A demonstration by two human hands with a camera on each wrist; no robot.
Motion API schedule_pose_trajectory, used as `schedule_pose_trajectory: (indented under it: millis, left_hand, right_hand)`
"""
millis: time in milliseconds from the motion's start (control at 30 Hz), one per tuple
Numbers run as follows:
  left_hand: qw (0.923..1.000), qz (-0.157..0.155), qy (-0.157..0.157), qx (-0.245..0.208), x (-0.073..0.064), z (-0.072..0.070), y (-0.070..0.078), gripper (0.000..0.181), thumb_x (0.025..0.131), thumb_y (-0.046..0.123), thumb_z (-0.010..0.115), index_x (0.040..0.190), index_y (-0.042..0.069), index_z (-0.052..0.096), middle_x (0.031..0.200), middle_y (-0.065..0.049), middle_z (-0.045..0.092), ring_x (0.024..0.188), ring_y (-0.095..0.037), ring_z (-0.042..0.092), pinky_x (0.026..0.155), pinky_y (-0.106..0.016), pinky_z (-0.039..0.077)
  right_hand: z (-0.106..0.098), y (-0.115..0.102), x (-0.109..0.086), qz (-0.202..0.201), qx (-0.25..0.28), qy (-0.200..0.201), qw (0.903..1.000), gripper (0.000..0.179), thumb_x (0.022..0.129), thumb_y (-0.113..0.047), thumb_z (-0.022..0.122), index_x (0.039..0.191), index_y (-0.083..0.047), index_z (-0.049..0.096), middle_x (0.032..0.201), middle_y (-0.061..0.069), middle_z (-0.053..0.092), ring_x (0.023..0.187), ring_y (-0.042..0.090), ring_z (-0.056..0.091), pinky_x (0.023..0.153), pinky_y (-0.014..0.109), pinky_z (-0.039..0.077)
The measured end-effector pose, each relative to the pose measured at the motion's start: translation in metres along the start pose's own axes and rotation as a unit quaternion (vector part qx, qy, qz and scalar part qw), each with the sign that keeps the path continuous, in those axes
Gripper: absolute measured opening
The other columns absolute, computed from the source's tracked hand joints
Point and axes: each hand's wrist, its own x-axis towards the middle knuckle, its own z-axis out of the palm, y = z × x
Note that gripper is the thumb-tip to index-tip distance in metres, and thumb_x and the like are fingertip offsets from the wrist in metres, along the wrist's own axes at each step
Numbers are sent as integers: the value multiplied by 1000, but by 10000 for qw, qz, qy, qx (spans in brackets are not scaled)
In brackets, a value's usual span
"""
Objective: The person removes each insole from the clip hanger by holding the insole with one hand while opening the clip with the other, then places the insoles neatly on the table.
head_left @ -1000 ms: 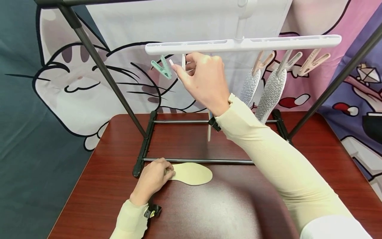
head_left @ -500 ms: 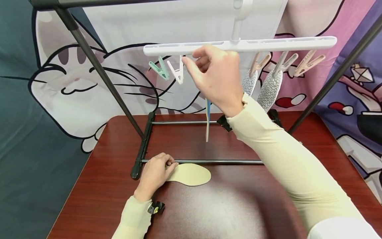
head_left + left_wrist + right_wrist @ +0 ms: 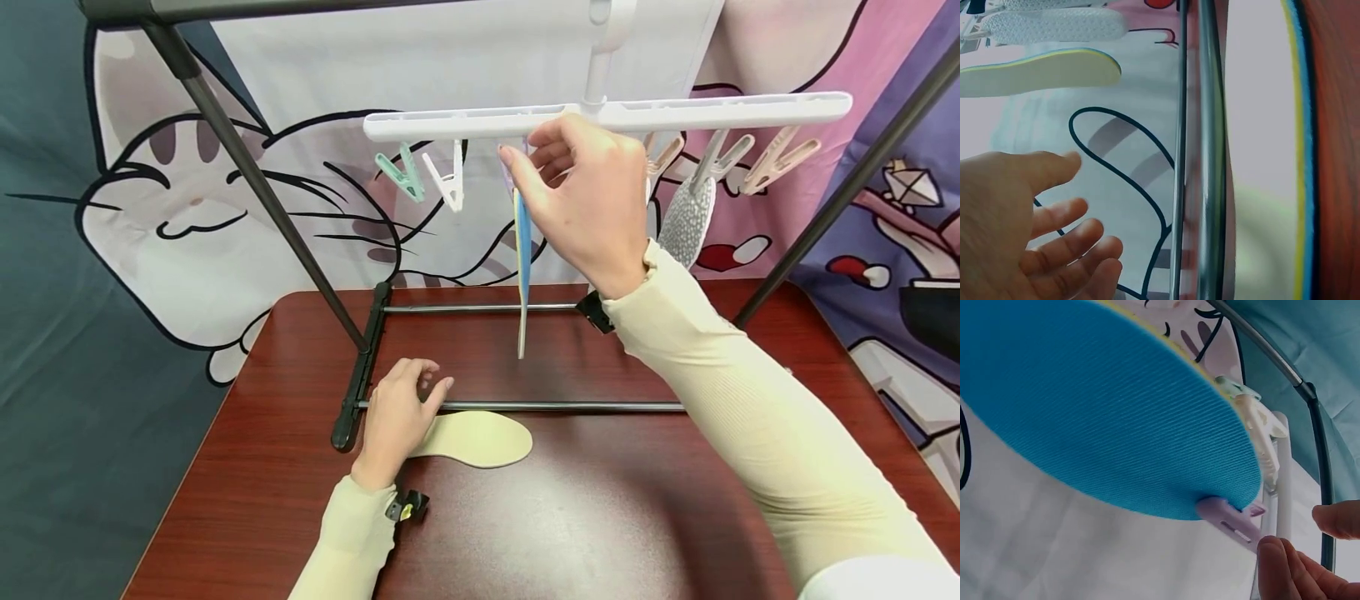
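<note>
While right hand (image 3: 581, 192) arches beside purple clip (image 3: 1217, 514) — digits apart | left hand (image 3: 393, 421) hovers near insole (image 3: 480, 440) — fingers parted

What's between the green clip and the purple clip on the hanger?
A white clip, holding nothing; it shows in the head and right wrist views.

Hanging insole (image 3: 1116, 419): blue face of finely ribbed fabric, matt. Lilac clip (image 3: 1229, 522): smooth plastic, soft sheen. Insole on table (image 3: 480, 439): pale upturned side smooth, matt, foam-like. Grey insole (image 3: 688, 218): pebbled, rough-looking surface. Hanger bar (image 3: 450, 126), green clip (image 3: 405, 175): smooth plastic. Lower rail (image 3: 540, 407): shiny metal. Tabletop (image 3: 247, 450): reddish wood-grain, glossy, light-reflecting. Backdrop (image 3: 60, 333): matt, creased cloth. Cream sleeve (image 3: 720, 367): soft, wrinkled, matt fabric.
</note>
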Motion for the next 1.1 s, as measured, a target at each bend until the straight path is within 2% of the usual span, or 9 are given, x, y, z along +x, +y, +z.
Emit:
schedule_pose_trajectory:
  millis: [200,433,667,900,1100]
  left_hand:
    - [9992,-225,132,-317,10,1,9,32,92,32,74,114,8,69,97,-10,65,83,-23,63,71,-37,50]
    - [9956,-219,295,-867,27,2,27,41,93,34,73,122,6,66,105,-10,66,90,-24,65,76,-37,53]
    - [9891,-79,425,-1407,42,7,46,48,92,38,73,128,7,64,112,-6,67,96,-20,64,80,-34,55]
    - [9816,-56,464,-1852,50,20,59,57,88,40,77,132,8,62,114,-5,66,98,-22,66,81,-36,57]
    - [9747,64,589,-2156,55,32,69,61,83,40,82,133,11,61,114,-3,66,98,-23,67,79,-34,57]
  right_hand:
    - [0,4,-4,256,-180,64,9995,33,88,-31,77,93,1,75,78,8,75,66,15,70,65,29,51]
    - [1,5,-5,763,-446,-216,9959,43,89,-42,74,98,-1,76,85,9,77,73,17,74,73,36,55]
    - [7,11,-10,781,-533,-314,9950,46,89,-42,74,100,2,75,92,14,76,75,21,76,69,38,58]
    - [16,12,-12,541,-437,-84,9975,43,88,-38,76,98,4,74,87,16,76,70,23,75,67,42,57]
    - [20,12,-11,597,-499,-294,9965,42,89,-39,74,99,2,74,90,14,76,72,21,75,66,40,56]
